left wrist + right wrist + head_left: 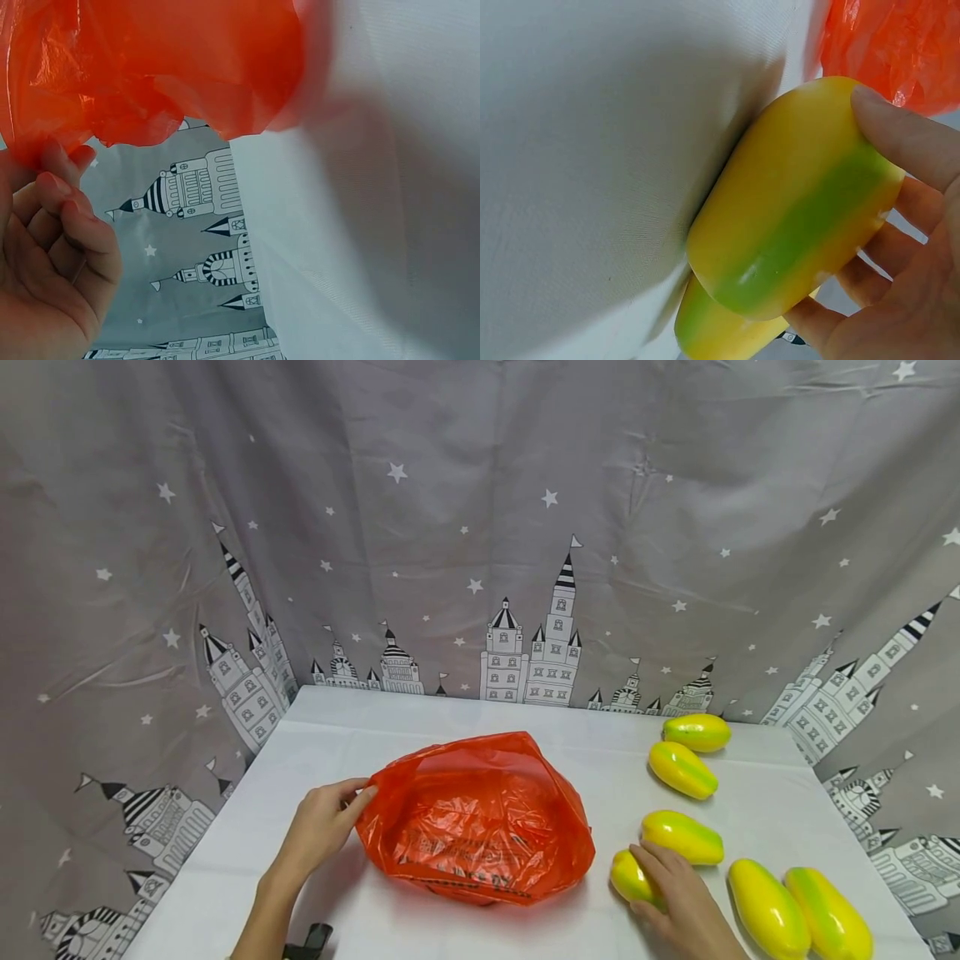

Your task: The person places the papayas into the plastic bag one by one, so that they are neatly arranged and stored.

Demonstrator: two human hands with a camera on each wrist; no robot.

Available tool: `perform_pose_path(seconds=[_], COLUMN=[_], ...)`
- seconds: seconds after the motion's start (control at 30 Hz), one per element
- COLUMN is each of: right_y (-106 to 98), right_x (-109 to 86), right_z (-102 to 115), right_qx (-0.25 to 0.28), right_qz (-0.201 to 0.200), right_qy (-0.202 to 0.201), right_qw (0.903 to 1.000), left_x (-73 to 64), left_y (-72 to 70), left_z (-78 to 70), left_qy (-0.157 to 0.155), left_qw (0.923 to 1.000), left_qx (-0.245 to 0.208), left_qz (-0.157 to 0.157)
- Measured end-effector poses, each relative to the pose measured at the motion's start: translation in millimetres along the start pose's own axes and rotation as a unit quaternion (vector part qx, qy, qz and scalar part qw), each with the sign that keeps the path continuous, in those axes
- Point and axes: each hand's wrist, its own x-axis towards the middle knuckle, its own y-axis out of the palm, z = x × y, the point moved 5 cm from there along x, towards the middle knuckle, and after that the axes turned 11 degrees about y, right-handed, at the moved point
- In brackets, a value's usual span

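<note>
A red plastic bag (487, 831) lies on the table with its mouth spread wide. My left hand (318, 827) pinches the bag's left rim between thumb and fingers; the left wrist view shows the curled fingers (90, 225) at the red film. To the right of the bag, my right hand (678, 897) grips a yellow papaya (627, 877) with a green stripe. In the right wrist view, thumb and fingers are around this papaya (795, 202), close over the white cloth. Just behind it sits another papaya (682, 835).
Two more papayas, one at the back (697, 732) and one nearer (682, 769), lie along the right side. Another pair, an inner papaya (768, 910) and an outer papaya (828, 914), is at front right. A black object (311, 939) shows by my left forearm. A grey curtain (450, 485) hangs behind the table (360, 718).
</note>
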Motion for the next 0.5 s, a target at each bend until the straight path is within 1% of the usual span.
perform_pose_path(seconds=[0.27, 0.5], right_y=[-0.7, -0.4], right_x=[-1.2, -1.6], right_z=[-1.1, -1.7], right_qx=[-0.001, -0.006], right_qz=[-0.005, -0.007], right_qy=[-0.010, -0.011], right_qw=[0.9999, 0.9999], left_x=[-1.1, -1.5], left_y=[-0.5, -0.6], left_z=[-0.4, 0.3], left_qy=[-0.011, -0.008], left_qw=[0.9999, 1.0000], left_qx=[-0.003, 0.000], left_qz=[0.006, 0.004])
